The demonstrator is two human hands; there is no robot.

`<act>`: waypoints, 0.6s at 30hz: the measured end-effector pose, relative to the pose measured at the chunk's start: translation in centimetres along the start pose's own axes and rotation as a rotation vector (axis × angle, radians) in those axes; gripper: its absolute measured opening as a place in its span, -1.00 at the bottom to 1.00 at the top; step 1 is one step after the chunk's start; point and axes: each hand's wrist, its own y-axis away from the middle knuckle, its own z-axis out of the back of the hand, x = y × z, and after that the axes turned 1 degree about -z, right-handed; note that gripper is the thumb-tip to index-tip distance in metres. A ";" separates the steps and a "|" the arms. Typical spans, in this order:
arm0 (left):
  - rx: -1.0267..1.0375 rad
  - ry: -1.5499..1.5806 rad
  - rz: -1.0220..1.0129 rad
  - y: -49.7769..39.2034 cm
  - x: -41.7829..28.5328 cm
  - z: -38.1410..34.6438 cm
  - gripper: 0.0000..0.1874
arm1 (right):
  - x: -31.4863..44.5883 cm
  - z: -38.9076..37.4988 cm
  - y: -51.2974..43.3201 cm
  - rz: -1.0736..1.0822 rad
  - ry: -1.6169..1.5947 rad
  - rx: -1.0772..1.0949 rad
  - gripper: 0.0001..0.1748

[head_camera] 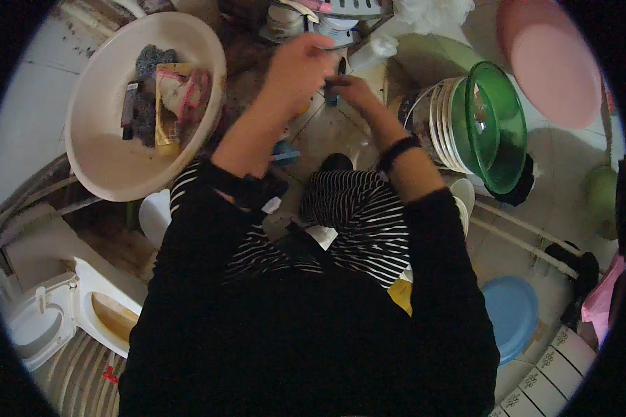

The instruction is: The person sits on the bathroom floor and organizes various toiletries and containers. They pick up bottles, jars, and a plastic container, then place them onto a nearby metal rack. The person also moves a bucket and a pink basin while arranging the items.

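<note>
My left hand is raised in front of a small rack, its fingers curled. Blur hides whether anything is inside them. Just to its right and slightly lower, my right hand pinches a dark, slim object with a bluish lower part. What this object is cannot be made out. The two hands nearly meet. Behind them, the rack carries bottles or tubs, and a pink item lies on top. A clear plastic bottle is close to the right hand.
At left, a large beige basin holds scouring pads, a dark box and a gold packet. Green basin and stacked buckets stand at right, a pink basin beyond. A blue basin and white toilet seat are lower down.
</note>
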 end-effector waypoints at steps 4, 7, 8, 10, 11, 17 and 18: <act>-0.159 0.190 0.036 -0.6 -1.1 1.4 -0.67 | -3.3 -7.4 -2.6 0.208 0.369 -0.014 -0.50; -0.202 0.233 0.048 -0.9 -1.3 1.4 -0.65 | -4.7 -12.6 -3.0 0.467 0.560 -0.125 -0.51; -0.204 0.217 0.056 -1.0 -1.3 1.3 -0.66 | -4.8 -13.6 -3.2 0.622 0.663 -0.144 -0.46; -0.226 0.182 0.067 -1.1 -1.2 1.1 -0.66 | -4.6 -14.1 -3.4 0.630 0.740 -0.078 -0.44; -0.206 0.200 0.068 -1.1 -1.2 1.0 -0.66 | -4.2 -13.7 -3.4 0.477 0.710 0.006 -0.47; -0.213 0.210 0.077 -0.9 -0.6 1.1 -0.66 | 1.7 -5.1 -2.5 0.041 0.559 0.326 -0.60; -0.223 0.201 0.066 -1.0 -0.3 1.2 -0.65 | 2.8 -2.7 -2.0 -0.069 0.495 0.352 -0.63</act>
